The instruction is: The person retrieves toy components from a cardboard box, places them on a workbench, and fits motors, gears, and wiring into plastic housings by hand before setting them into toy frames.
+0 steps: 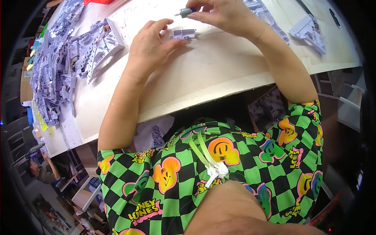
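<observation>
A short-sleeved shirt point(250, 164) in green and black checks, printed with bright cartoon faces, is nearest, with a pale green cord point(201, 150) ending in a white knot at its front. Both bare forearms reach from it over the near edge of the white counter point(211, 74).

The left hand point(150, 47) is above the counter, toward the far edge, its thumb and forefinger parted wide around a small, pale lavender plastic housing point(183, 34). The thumb seems to touch the near side of the housing; the forefinger's tip stands apart from its far left corner. The housing lies with its hollow compartments facing up.

The right hand point(225, 15) is farther from the near edge, its thumb and forefinger pinching a small silvery motor point(185, 13) with a blue end. The motor is just beyond the housing and apart from it, its narrow tip pointing left.

Along the counter's left edge spreads a heap of lavender plastic parts point(51, 78), and a larger open shell point(102, 47) with thin wires lies at its right. Toward the right edge is a ribbed shell point(309, 33), near a slim dark object point(334, 18). Beyond the near left corner, another person point(49, 172) appears, small.
</observation>
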`<state>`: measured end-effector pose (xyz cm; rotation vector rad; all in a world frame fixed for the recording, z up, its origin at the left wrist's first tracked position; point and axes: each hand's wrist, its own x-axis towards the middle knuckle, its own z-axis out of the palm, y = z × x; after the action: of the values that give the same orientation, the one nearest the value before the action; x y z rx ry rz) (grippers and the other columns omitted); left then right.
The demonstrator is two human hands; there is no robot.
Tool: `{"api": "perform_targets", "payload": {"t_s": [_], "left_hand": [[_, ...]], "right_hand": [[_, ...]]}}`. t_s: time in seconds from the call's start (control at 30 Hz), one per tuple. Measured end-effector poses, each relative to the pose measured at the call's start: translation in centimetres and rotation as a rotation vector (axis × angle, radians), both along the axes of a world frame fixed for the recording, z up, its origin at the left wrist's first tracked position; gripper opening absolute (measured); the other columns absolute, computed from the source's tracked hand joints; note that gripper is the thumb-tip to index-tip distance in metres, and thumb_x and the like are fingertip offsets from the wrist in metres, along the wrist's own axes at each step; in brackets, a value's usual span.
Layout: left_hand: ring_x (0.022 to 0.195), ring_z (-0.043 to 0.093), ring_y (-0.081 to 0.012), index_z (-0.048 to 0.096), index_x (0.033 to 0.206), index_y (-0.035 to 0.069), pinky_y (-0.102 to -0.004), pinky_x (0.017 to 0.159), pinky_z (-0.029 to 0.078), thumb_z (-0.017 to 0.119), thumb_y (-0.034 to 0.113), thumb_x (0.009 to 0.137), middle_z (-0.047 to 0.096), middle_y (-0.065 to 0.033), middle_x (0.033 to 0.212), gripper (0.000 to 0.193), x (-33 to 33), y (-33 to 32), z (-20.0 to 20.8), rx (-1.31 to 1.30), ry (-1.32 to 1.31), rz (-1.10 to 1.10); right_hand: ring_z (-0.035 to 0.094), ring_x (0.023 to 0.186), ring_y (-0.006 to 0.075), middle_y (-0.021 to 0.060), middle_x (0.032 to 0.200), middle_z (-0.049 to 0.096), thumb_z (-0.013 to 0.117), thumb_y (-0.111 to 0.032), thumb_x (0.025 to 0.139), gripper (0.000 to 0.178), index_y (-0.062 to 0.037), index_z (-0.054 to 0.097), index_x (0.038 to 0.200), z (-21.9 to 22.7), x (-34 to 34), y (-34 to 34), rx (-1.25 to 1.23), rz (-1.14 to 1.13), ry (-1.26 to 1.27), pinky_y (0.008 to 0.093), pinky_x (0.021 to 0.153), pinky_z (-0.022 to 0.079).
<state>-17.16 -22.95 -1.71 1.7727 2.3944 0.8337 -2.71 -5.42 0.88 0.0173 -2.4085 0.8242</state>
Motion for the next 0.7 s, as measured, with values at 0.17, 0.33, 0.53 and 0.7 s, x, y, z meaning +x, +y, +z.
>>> {"api": "perform_targets", "payload": {"t_s": [0.17,0.33,0.53,0.7], "left_hand": [[0.083,0.063,-0.0280,0.065,0.110,0.007,-0.0366,0.078,0.051,0.084,0.033,0.065,0.064,-0.0128,0.100,0.055,-0.3,0.4,0.3,0.151,-0.060,-0.176],[0.083,0.064,-0.0249,0.068,0.104,0.010,-0.0379,0.079,0.048,0.083,0.027,0.066,0.066,-0.0085,0.094,0.044,0.7,0.3,-0.4,0.083,-0.095,-0.192],[0.086,0.064,-0.0227,0.069,0.103,0.013,-0.0405,0.083,0.039,0.081,0.026,0.069,0.067,-0.0047,0.091,0.038,1.0,0.2,-0.5,0.068,-0.110,-0.089],[0.088,0.063,-0.0235,0.070,0.103,0.013,-0.0422,0.083,0.036,0.080,0.026,0.070,0.066,-0.0042,0.092,0.037,1.0,0.0,-0.3,0.133,-0.085,-0.063]], "right_hand": [[0.063,0.069,0.0216,0.0114,0.078,0.066,0.070,-0.009,0.078,0.017,-0.0005,0.065,0.092,1.1,0.9,-0.5,-0.033,-0.073,-0.158,0.0312,0.065,0.051],[0.062,0.075,0.0229,0.0126,0.082,0.065,0.070,-0.010,0.077,0.017,-0.0017,0.067,0.091,1.4,2.0,-1.2,0.101,-0.041,-0.157,0.0324,0.068,0.050],[0.064,0.072,0.0237,0.0135,0.081,0.066,0.070,-0.010,0.077,0.017,-0.0023,0.067,0.092,0.9,2.0,-1.9,0.084,-0.094,-0.241,0.0312,0.066,0.051],[0.065,0.071,0.0238,0.0139,0.081,0.067,0.070,-0.010,0.077,0.017,-0.0025,0.067,0.092,0.4,1.7,-2.1,0.108,-0.115,-0.177,0.0311,0.064,0.052]]}}
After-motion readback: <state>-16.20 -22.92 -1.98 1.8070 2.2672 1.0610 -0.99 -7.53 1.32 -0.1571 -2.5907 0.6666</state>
